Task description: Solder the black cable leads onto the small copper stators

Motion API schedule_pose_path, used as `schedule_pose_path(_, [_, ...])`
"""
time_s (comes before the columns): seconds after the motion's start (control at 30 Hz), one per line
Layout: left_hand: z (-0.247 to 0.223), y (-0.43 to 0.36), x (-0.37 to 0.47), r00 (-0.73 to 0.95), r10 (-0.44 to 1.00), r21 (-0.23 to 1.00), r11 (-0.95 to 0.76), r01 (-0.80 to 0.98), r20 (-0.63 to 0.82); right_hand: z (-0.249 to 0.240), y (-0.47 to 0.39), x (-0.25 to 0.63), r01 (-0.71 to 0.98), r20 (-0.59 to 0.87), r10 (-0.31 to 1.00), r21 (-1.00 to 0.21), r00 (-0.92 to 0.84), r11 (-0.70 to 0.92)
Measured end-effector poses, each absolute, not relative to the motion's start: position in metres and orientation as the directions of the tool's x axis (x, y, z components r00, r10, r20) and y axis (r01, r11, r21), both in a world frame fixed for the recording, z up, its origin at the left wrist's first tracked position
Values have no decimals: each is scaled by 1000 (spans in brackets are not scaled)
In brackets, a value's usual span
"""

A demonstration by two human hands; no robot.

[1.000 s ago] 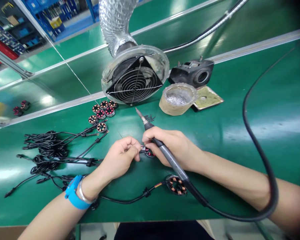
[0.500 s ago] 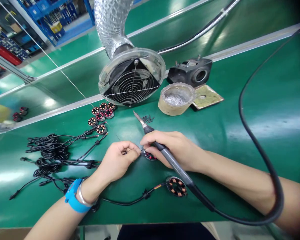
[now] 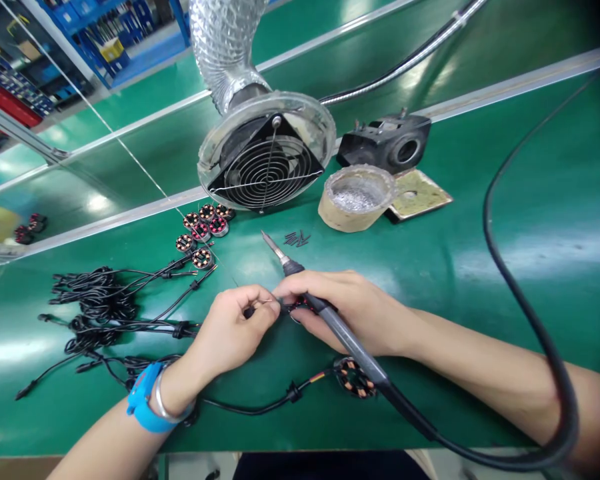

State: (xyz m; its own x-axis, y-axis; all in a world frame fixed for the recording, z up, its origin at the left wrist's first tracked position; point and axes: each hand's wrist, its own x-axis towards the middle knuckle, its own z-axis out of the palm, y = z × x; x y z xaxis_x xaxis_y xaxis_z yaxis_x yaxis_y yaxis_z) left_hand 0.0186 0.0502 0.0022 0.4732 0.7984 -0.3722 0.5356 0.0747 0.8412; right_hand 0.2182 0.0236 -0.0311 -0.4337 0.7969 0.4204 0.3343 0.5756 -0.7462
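Observation:
My right hand [image 3: 363, 307] is closed around a soldering iron [image 3: 347, 337], whose bare tip points up and left, away from the work. The same hand's thumb and fingers also grip a small motor stator [image 3: 304, 304] with red windings, partly covered by the fingers. Touching it from the left, my left hand [image 3: 237, 327] is pinched on a black cable end beside the stator. A fine solder wire also seems to run into those fingertips; the exact contact is hidden. Below my right hand lies another stator [image 3: 354, 377] with copper windings, joined to a black cable [image 3: 250, 405].
Several stators [image 3: 201, 230] and bundled black cables [image 3: 97, 300] lie at left. A fume extractor fan [image 3: 267, 170] hangs behind my hands. Small black tubes [image 3: 297, 238], a round tub [image 3: 353, 213], a sponge tray [image 3: 425, 193] and a black iron holder [image 3: 387, 143] stand beyond.
The iron's tip has shifted slightly left and down. My right fingers have closed in nearer my left fingertips, and the stator has turned and is more covered.

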Motion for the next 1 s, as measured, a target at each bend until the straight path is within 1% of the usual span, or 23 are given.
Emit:
schedule_pose_path(0.1, [4,48,17,480,800,823,30,568,-360,-34,25,219,301,411,795,-768,-445,565])
schedule_pose_path(0.27, [3,45,17,490,804,825,1,566,-337,-32,24,220,267,399,793,-790,-460,552])
schedule_pose_path(0.33, [1,44,17,489,813,828,-16,560,-316,-31,21,218,296,407,788,-767,-461,569])
schedule_pose_path(0.47, [0,42,16,495,818,824,-48,565,-292,-33,13,209,407,458,784,-677,-419,613])
schedule_pose_path(0.57, [3,42,16,518,816,790,-130,599,-258,-34,11,206,435,460,801,-675,-384,596])
schedule_pose_path(0.67, [8,39,17,546,818,693,-289,661,-179,-33,11,207,424,452,802,-686,-390,592])
schedule_pose_path(0.77, [10,29,17,575,815,546,-449,707,-74,-32,10,207,434,438,808,-686,-394,584])
schedule_pose_path(0.87, [6,11,18,648,761,377,-609,698,29,-34,7,204,460,456,812,-670,-363,582])
schedule_pose_path(0.93, [3,0,20,717,695,256,-702,665,45,-36,4,203,483,507,792,-628,-340,610])
schedule_pose_path(1.0, [5,-6,23,765,645,196,-749,633,-4,-38,3,203,487,550,754,-578,-360,654])
